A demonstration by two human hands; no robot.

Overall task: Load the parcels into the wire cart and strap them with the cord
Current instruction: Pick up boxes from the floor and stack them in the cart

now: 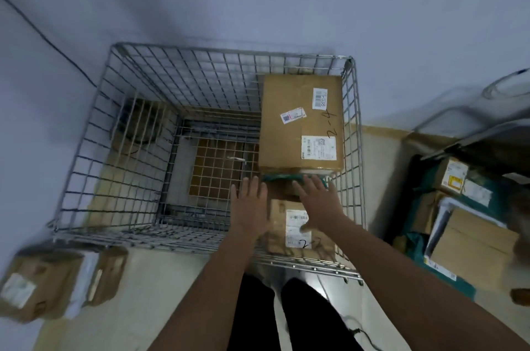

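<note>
Small parcel [295, 224] seemingly under both hands

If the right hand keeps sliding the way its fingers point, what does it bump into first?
Probably the big box. The right hand points at its near side, fingertips already over the green parcel squeezed beneath it. Depth is hard to judge.

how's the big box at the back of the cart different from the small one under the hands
The big box looks much larger than the small box. The big box sits against the cart's far right corner with its top fully exposed; the small box sits at the near side, partly covered by both open hands. Both are brown cardboard with white labels and handwritten marks.
</note>
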